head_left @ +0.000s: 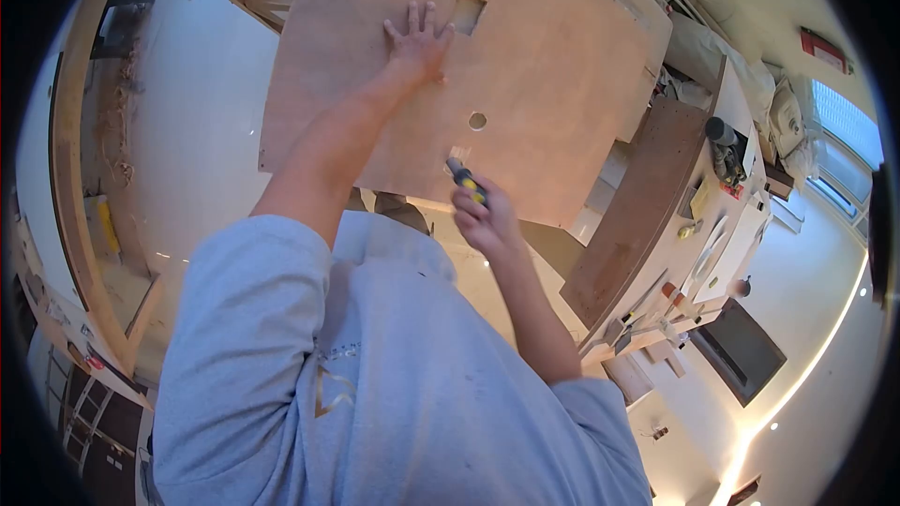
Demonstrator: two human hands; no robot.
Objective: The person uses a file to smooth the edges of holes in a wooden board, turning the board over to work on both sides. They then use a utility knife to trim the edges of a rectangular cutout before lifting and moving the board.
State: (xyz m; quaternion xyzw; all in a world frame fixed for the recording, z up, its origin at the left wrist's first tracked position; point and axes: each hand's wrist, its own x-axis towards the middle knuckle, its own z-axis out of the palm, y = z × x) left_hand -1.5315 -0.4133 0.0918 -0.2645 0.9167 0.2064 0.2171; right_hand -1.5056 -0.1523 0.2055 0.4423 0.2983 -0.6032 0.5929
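Standing right behind them, so closest to me is the grey shirt (375, 365), and both bare arms go out from it over the work.

The right hand (486, 217) is the nearer one. It's clenched around a tool (466, 180) with a yellow and black handle, and I can't tell if it's a screwdriver or a small chisel. The tip is down on a plywood panel (553, 66), right at a little pale patch (458, 153) near the panel's near edge. A bit past that there's a round hole (477, 120) through the wood, close to the tip but clear of it.

Further up, the left hand (419, 45) lies flat on the panel with its fingers spread, gripping nothing, just pressing down. A square cutout (467, 11) sits just beside its fingertips.

My read is that they're mid-step, working the tool tip at that pale spot while the other hand pins the sheet. Any push with the tool needs the flat hand's weight on the panel so it doesn't skate, and the tip has to be steered away from the round hole.

Off to the right past the panel there's a dark board (637, 206), then a cluttered bench (727, 215), and a window (844, 122) at the far side.
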